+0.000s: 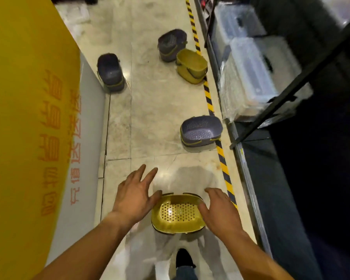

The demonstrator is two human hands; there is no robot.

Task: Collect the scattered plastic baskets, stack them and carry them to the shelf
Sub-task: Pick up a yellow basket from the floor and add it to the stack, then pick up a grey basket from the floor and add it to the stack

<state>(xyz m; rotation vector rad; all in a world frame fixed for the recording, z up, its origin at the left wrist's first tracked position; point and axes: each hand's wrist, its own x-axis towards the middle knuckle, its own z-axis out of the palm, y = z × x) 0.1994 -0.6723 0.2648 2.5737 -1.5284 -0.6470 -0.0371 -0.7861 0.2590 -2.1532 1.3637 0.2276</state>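
A yellow perforated basket [178, 214] stands upright on the floor just in front of me. My left hand [134, 196] hovers at its left rim with fingers spread, and my right hand [219, 212] is at its right rim, also open; neither grips it. Farther ahead a purple basket [200, 131] sits by the striped tape. Beyond it another yellow basket [191, 65] touches a second purple basket [171, 44]. A third purple basket [110, 72] stands at the left by the grey base.
A yellow pillar [24, 118] with red lettering and a grey base fills the left. Yellow-black tape [208, 98] runs along the floor on the right, beside a dark metal shelf [249, 178] holding clear plastic boxes [249, 77]. My shoe [183, 257] is below the basket.
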